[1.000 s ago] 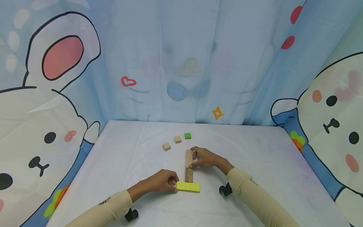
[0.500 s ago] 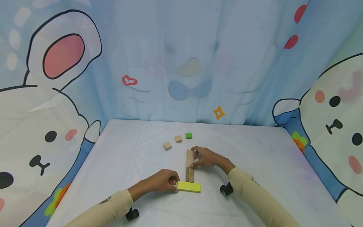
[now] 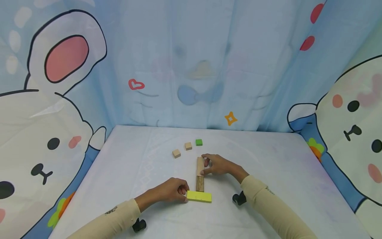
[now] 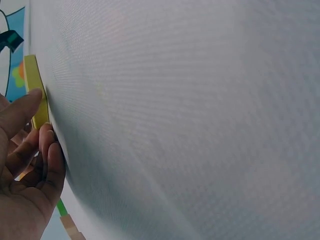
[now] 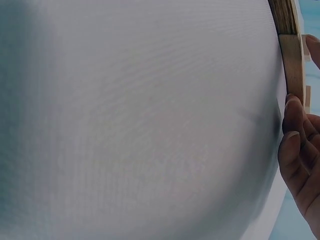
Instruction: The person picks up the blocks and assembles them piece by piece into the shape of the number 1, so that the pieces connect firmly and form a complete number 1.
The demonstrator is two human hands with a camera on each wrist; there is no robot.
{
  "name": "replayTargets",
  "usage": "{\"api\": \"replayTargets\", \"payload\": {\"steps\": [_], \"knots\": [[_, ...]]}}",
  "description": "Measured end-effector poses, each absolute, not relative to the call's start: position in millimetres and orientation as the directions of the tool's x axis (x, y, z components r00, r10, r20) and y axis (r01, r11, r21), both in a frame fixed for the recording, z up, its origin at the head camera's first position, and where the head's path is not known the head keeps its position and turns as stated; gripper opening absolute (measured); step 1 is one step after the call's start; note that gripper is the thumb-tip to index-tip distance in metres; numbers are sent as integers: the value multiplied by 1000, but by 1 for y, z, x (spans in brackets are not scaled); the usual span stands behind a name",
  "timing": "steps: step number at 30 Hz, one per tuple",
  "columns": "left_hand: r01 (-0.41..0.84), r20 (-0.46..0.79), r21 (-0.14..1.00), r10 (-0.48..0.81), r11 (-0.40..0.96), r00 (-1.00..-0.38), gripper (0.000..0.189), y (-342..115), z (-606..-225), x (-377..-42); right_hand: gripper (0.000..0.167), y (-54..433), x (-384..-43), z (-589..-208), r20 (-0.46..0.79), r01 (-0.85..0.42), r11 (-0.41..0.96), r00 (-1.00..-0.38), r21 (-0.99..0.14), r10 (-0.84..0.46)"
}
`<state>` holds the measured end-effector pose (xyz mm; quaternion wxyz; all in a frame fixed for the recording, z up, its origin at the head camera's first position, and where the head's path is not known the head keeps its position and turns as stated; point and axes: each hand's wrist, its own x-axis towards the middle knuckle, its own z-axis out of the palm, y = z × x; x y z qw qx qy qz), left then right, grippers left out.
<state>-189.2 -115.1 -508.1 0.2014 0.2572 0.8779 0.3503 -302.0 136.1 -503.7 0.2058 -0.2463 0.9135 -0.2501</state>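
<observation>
Left hand (image 3: 171,190) pinches the yellow block (image 3: 199,196) at its left end; right hand (image 3: 219,165) grips the pale block (image 3: 200,165) from the right, beyond the brown block (image 3: 200,184).

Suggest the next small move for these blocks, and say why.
Probably ease the right grip off the pale wooden block: it already lies end to end with the dark wooden block, and the yellow block lies crosswise at the near end, so their alignment looks set.
</observation>
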Motion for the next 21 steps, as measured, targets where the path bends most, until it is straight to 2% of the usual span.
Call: {"api": "replayTargets", "payload": {"steps": [21], "knots": [[284,-197,719,578,634,-792,23,-114,-506,-190,82,138,-304,-503,-236,-366,734,-783,-572,-575]]}}
